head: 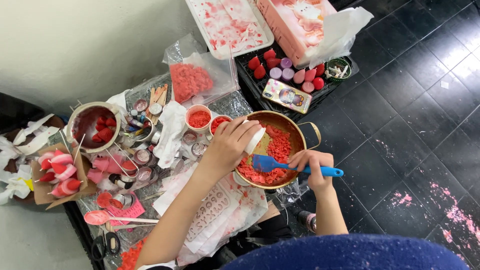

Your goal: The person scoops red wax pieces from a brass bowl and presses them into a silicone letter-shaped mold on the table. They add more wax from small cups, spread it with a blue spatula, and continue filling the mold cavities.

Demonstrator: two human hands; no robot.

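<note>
A round brass-coloured pot [295, 131] with a thin wire handle holds red wax flakes [278, 146]. My left hand [231, 142] grips a white paper cup [254, 140], tipped over the pot's left rim. My right hand [311, 165] holds a blue spatula [280, 165] by its handle, the blade resting in the flakes near the pot's front. Two small white cups of red flakes [199, 118] stand just left of the pot.
A clear bag of red flakes [190, 81] lies behind the cups. A metal pot with red shapes [94, 126] and a cardboard box of pink-red candles [57, 172] sit at left. A phone [287, 95], small candles, a pink tissue box [295, 22] and a stained tray [227, 22] lie behind. Scissors [105, 245] lie near the front.
</note>
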